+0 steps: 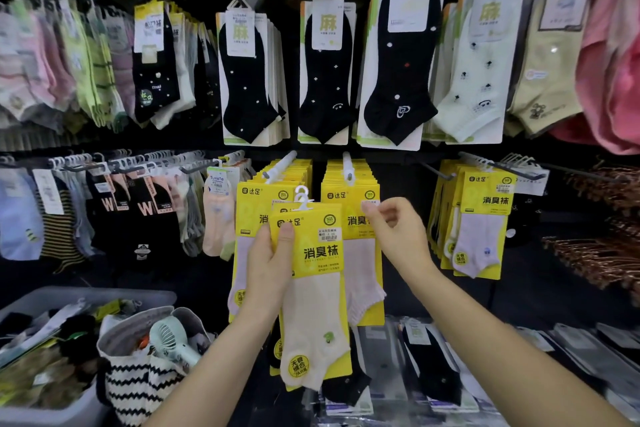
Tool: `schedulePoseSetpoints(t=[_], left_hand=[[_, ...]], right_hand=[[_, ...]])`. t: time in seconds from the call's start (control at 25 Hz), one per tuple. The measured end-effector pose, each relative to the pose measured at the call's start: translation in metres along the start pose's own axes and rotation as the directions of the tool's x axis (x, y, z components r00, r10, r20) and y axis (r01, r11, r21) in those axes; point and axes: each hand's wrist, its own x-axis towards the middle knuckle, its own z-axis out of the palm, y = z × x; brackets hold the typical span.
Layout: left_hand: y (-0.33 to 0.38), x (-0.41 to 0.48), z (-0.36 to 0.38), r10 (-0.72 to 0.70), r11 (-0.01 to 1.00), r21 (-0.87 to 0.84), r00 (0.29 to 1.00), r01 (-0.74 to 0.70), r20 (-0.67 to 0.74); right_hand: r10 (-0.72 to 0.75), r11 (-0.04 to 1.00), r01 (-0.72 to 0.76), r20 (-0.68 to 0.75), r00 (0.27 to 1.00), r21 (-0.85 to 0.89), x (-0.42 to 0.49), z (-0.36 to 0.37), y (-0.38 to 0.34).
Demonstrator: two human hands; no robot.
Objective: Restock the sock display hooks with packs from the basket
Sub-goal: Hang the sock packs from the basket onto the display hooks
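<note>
observation: the left hand (273, 263) holds a small fan of yellow sock packs (318, 253) upright in front of the lower display row. the thumb lies across the front card and the fingers are behind it. its grip is closed on the left edge of the packs. at least two white hanger hooks (302, 198) stand above the cards, so more than one pack is in hand.

the right hand (394, 229) is raised just beside them with its fingers curled. the fingertips are at the upper corner of the front card in the right peg stack (349, 199). whether its grip pinches that card or only touches it, i cannot tell.

location: the held packs sit below and between the left peg (280, 166) and the right peg (347, 166). both pegs are white-tipped and already carry matching yellow packs. the grey tub (86, 298) of loose stock lies at lower left, well apart.

assessment: the step in hand appears to be hanging the held packs.

recommendation: take one pack at a time by its hook and square the hook opening to the peg tip. slide the pack fully back with the card facing forward.

risk: the hooks may tangle with each other, or a pack may slip off the peg tip.
</note>
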Motion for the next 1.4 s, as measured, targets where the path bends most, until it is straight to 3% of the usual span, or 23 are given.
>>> schedulePoseSetpoints(t=[0.12,0.36,0.52,0.64,0.84,1.28,1.4], left_hand=[[0.001,-0.004,0.030,0.000,1.000,-0.014,0.998,0.001,0.055],[-0.003,-0.010,0.078,-0.053,0.998,-0.017,0.994,0.054,0.091],[-0.008,-0.010,0.088,-0.080,0.997,0.002,0.992,0.080,0.097],[-0.006,-0.009,0.095,-0.082,0.997,-0.001,0.988,0.083,0.128],[-0.002,-0.007,0.100,-0.073,0.997,0.002,0.984,0.074,0.163],[-0.002,-0.005,0.125,-0.069,0.998,0.017,0.979,0.068,0.189],[-0.002,-0.005,0.138,-0.076,0.997,0.019,0.974,0.074,0.214]], right_hand=[[-0.023,0.998,0.014,0.137,0.990,0.062,-0.015,-0.007,-0.011],[0.067,0.987,-0.071,0.033,0.997,0.144,-0.009,-0.061,0.005],[0.176,0.968,-0.141,-0.160,0.971,0.208,0.006,-0.098,0.022],[0.234,0.944,-0.171,-0.209,0.949,0.281,0.022,-0.118,0.028],[0.267,0.958,-0.237,-0.192,0.944,0.162,0.042,-0.122,0.032],[0.284,0.958,-0.277,-0.135,0.949,0.068,0.058,-0.108,0.043],[0.157,0.986,-0.168,-0.257,0.954,-0.020,0.050,-0.111,0.042]])
